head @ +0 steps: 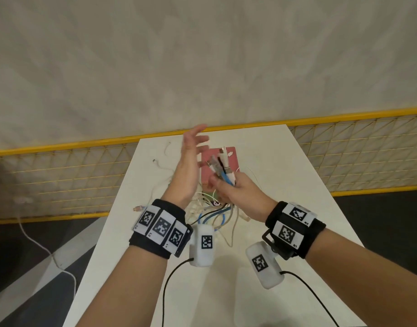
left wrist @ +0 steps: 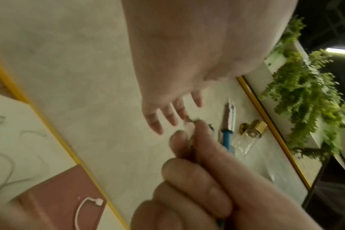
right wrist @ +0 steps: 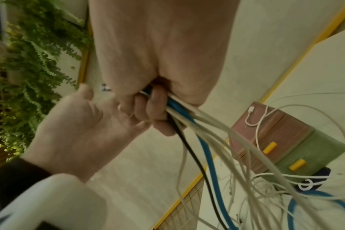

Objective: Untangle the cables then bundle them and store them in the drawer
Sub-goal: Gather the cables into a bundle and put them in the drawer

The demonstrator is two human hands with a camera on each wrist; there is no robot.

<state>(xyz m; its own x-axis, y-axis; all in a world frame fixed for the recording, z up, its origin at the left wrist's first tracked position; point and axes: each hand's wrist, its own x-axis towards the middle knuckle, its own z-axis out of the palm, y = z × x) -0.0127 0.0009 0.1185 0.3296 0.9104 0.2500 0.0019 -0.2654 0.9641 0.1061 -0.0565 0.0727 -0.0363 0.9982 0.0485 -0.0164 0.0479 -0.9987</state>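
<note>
My right hand (head: pixel 228 185) grips a bunch of cable ends (head: pixel 223 169), white, blue, grey and black, held up above the table. In the right wrist view its fingers (right wrist: pixel 148 109) curl round the cables (right wrist: pixel 189 123), which trail down into a tangle (head: pixel 214 208) on the table. My left hand (head: pixel 191 161) is raised beside the bunch with fingers straight and spread, holding nothing. A small drawer unit (right wrist: pixel 282 140) with a pink drawer and a green drawer, each with a yellow handle, stands behind the tangle; a white cable end (right wrist: pixel 252 112) lies on its top.
The white table (head: pixel 285 185) is narrow, with a yellow-framed wire fence (head: pixel 344 149) beyond its far edge. Loose white cables (head: pixel 162 166) lie at the table's left. A white cord (head: pixel 37 244) runs over the floor at left. Green plants (right wrist: pixel 39 62) hang off to the side.
</note>
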